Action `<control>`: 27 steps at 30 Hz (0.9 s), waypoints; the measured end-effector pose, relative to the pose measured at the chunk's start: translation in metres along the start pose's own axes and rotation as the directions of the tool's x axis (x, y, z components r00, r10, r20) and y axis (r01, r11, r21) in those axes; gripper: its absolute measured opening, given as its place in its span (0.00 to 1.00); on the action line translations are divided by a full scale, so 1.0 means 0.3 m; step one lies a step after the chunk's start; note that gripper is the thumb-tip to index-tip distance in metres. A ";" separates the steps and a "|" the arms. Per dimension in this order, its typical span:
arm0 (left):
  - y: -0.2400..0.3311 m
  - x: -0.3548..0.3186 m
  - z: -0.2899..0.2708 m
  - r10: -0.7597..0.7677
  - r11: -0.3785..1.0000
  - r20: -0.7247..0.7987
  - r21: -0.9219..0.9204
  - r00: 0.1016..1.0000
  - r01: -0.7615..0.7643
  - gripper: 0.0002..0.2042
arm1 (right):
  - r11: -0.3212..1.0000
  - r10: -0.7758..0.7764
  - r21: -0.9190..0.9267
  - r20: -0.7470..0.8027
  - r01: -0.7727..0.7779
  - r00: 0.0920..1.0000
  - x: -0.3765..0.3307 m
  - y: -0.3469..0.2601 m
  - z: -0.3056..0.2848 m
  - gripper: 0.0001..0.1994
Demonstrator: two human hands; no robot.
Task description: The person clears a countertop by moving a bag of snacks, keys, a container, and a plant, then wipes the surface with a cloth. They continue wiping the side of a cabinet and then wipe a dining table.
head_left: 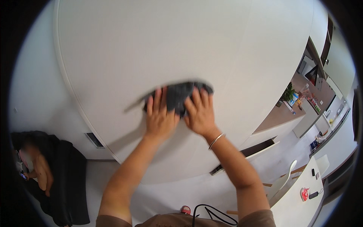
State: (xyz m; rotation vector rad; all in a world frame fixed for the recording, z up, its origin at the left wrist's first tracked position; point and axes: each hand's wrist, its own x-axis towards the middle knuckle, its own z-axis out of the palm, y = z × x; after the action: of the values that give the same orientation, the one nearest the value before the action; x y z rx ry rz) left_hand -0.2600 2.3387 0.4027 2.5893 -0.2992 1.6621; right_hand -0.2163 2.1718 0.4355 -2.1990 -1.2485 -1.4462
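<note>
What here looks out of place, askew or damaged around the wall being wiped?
One thing stands out: a drawer in the white cabinet to the right of the hands is pulled partly open. Otherwise the left hand and right hand press a dark grey cloth flat against the white panel, which shows no marks or damage.

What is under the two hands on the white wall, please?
A dark grey cloth lies under the left hand and right hand, pressed flat against the white wall. Its upper edge shows; the part beneath the palms is covered.
</note>
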 end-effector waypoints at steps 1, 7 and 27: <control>0.016 -0.120 0.062 0.008 1.000 0.067 0.019 0.998 -0.009 0.35 | 0.999 0.034 0.017 0.050 -0.035 0.998 -0.114 -0.024 0.049 0.26; 0.166 -0.764 0.386 0.165 0.986 0.324 -0.066 0.931 -0.152 0.23 | 0.980 0.190 0.001 0.305 -0.200 0.933 -0.880 -0.124 0.322 0.14; 0.176 0.777 -0.189 0.276 0.956 -0.273 0.176 0.921 -0.234 0.29 | 0.991 -0.126 -0.096 -0.399 0.095 0.908 0.454 0.432 -0.435 0.34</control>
State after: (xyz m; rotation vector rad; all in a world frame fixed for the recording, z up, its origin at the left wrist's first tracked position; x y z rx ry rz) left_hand -0.2267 2.2639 0.6344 2.4267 -0.5413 2.2029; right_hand -0.1822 2.0870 0.6455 -1.7600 -1.1996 -1.8994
